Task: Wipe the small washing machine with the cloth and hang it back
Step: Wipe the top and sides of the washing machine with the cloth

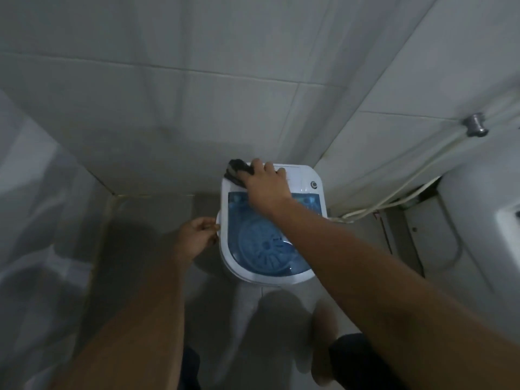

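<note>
Head view: the right hand (267, 184) presses the dark cloth (236, 170) flat on the small washing machine (306, 175) at its far-left corner. The left hand (197, 237), fingers curled, grips its left edge. Best to sweep overlapping strokes while bracing. Through the blue lid (270, 243) the tub looks empty.

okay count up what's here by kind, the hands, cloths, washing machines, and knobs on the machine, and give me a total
Hands: 2, left hand and right hand
Cloths: 1, dark cloth
Washing machines: 1, small washing machine
Knobs: 1, knob
Total: 5
</note>
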Available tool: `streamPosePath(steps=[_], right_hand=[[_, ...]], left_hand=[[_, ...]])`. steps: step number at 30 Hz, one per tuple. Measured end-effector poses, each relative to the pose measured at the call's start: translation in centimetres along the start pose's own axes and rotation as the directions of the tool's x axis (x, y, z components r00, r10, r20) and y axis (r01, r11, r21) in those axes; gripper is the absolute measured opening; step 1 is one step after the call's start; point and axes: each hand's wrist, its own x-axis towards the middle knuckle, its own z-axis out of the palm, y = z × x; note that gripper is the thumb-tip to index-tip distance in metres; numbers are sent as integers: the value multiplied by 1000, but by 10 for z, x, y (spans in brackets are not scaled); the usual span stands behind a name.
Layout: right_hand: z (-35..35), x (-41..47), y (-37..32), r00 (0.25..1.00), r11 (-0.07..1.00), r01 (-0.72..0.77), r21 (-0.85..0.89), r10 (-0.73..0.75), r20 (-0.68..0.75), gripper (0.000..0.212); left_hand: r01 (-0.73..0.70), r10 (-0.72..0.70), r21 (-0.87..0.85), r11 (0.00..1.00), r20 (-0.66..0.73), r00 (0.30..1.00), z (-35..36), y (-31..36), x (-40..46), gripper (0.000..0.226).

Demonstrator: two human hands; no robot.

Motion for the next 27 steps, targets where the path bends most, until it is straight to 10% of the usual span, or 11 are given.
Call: streamPosePath(steps=[8, 12, 16, 19, 22, 25, 27], right_hand=[[36, -132, -14, 949, 935, 313, 168, -315, -16, 51], [40, -111, 65, 996, 990, -91, 111, 92, 1, 66], [47, -103, 57, 844, 798, -506, 328, 536, 0, 61], [52, -124, 3, 988, 954, -110, 279, 134, -71, 70], [61, -137, 34, 935, 921, 353, 165, -340, -100, 65], [61, -118, 92, 987, 974, -56, 221, 87, -133, 59], [54, -102, 100, 877, 841, -437, 320, 477, -55, 59]], left_hand=[[-53, 54, 73, 996, -19, 998, -1, -5, 1, 20], [-36, 41, 119, 992, -40, 998, 1, -3, -3, 20], [-39, 48, 176, 984, -46, 998, -2, -7, 0, 19], [-37, 50, 210, 977, -56, 997, -3, -6, -1, 15], [-51, 66, 230, 972, -57, 996, 0, -3, -3, 19], [-57, 73, 215, 975, -70, 995, 2, -3, -5, 17], [-60, 75, 204, 977, -69, 995, 4, -2, -7, 14]])
